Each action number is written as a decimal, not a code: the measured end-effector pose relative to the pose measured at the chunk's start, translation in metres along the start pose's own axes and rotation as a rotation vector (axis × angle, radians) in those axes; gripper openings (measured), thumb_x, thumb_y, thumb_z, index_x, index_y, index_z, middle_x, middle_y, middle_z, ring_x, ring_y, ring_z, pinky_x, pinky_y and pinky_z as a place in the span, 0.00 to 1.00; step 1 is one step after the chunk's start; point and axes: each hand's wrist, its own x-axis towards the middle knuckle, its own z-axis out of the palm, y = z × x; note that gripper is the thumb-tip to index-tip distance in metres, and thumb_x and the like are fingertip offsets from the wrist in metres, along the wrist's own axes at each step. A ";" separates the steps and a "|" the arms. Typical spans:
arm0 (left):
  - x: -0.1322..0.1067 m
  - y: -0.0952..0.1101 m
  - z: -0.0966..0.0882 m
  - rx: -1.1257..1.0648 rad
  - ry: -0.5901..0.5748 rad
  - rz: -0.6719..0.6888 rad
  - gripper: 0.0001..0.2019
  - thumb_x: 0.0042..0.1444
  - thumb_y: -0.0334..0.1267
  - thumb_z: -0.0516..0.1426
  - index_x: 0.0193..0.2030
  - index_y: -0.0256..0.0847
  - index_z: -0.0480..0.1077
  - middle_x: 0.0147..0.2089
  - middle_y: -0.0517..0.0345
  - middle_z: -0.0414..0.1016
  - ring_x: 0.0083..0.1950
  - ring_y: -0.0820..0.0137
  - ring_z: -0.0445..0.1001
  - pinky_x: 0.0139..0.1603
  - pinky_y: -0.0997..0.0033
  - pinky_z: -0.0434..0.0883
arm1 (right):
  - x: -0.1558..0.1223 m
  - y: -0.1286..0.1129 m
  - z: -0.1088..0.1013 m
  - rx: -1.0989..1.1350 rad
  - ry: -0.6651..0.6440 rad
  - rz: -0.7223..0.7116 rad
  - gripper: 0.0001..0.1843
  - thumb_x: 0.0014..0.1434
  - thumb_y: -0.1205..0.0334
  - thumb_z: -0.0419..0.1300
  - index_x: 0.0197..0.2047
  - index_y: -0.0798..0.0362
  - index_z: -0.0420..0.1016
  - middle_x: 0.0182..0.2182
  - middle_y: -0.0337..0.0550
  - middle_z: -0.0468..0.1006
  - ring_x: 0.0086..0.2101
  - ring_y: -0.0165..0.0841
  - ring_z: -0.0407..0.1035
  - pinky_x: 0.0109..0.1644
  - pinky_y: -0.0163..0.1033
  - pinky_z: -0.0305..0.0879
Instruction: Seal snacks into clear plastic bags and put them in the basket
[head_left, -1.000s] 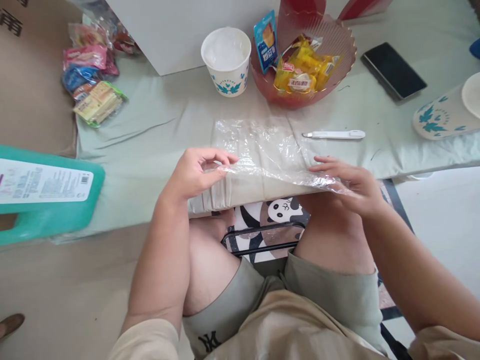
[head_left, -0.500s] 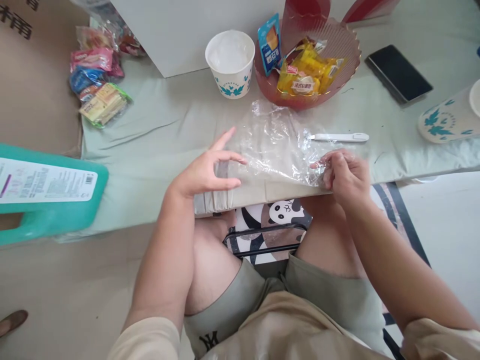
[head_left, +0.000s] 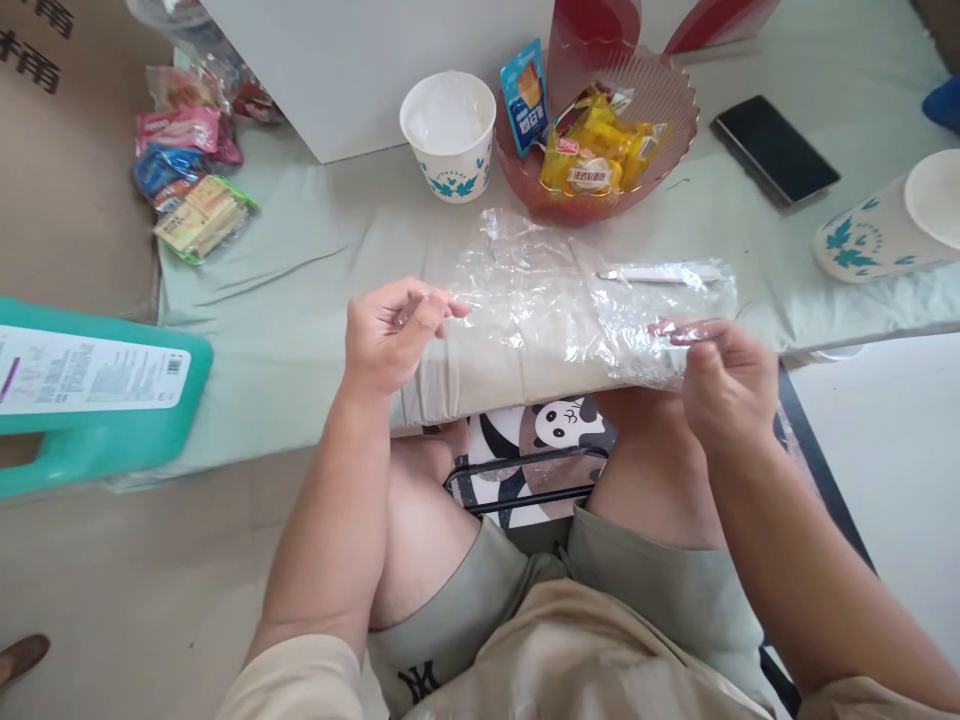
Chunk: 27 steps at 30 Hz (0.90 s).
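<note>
A crumpled clear plastic bag [head_left: 536, 290] stretches between my two hands over the front of the cloth-covered table. My left hand [head_left: 401, 330] pinches its left edge between thumb and fingers. On the other side, my right hand [head_left: 727, 380] is closed on the right end of the film, thumb against the fingers. Part of the bag lies over a white utility knife [head_left: 664, 272], which shows through the plastic. Just behind the bag stand a white paper cup [head_left: 452, 150] with teal leaves and a pink ribbed bowl [head_left: 679, 140] of wrapped snacks.
A black phone [head_left: 776, 150] lies at the right, with another leaf-printed paper cup [head_left: 855, 240] tipped on its side nearby. Wrapped snacks [head_left: 199, 215] sit at the left, near a teal jug [head_left: 172, 400]. A white box [head_left: 360, 80] stands at the back.
My left hand has gone from spread fingers to a pinch on the bag. My right hand has moved right, drawing the film out over the knife.
</note>
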 end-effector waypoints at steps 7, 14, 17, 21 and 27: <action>0.004 0.007 0.003 0.085 -0.168 -0.167 0.24 0.63 0.58 0.59 0.27 0.40 0.77 0.28 0.54 0.83 0.18 0.77 0.70 0.20 0.73 0.64 | -0.026 0.006 0.001 -0.059 0.089 0.208 0.19 0.68 0.45 0.61 0.34 0.49 0.83 0.32 0.42 0.84 0.35 0.33 0.79 0.40 0.38 0.76; 0.011 0.004 0.001 0.006 -0.472 -0.317 0.22 0.61 0.53 0.59 0.25 0.38 0.77 0.41 0.47 0.86 0.25 0.75 0.75 0.26 0.73 0.71 | -0.020 -0.002 0.004 -0.034 0.086 0.385 0.06 0.61 0.59 0.64 0.35 0.51 0.81 0.25 0.38 0.80 0.23 0.27 0.71 0.26 0.32 0.68; 0.015 0.007 0.001 0.023 -0.686 -0.298 0.21 0.60 0.50 0.60 0.20 0.40 0.76 0.48 0.45 0.86 0.50 0.59 0.84 0.41 0.66 0.78 | -0.020 -0.002 0.000 -0.086 0.057 0.451 0.06 0.59 0.62 0.62 0.33 0.52 0.80 0.20 0.35 0.74 0.17 0.24 0.62 0.20 0.31 0.58; 0.019 0.005 0.007 0.022 -0.664 -0.198 0.18 0.59 0.48 0.60 0.22 0.42 0.78 0.58 0.47 0.82 0.65 0.53 0.76 0.58 0.57 0.77 | -0.021 0.000 -0.005 -0.138 0.028 0.490 0.07 0.59 0.61 0.61 0.33 0.52 0.80 0.17 0.34 0.70 0.17 0.24 0.60 0.19 0.31 0.54; 0.028 -0.013 0.021 -0.019 -0.249 -0.172 0.20 0.65 0.52 0.54 0.32 0.41 0.80 0.54 0.47 0.82 0.43 0.66 0.82 0.43 0.64 0.78 | -0.021 0.001 -0.007 -0.200 0.018 0.452 0.08 0.58 0.61 0.62 0.29 0.52 0.80 0.17 0.34 0.70 0.18 0.26 0.61 0.21 0.32 0.58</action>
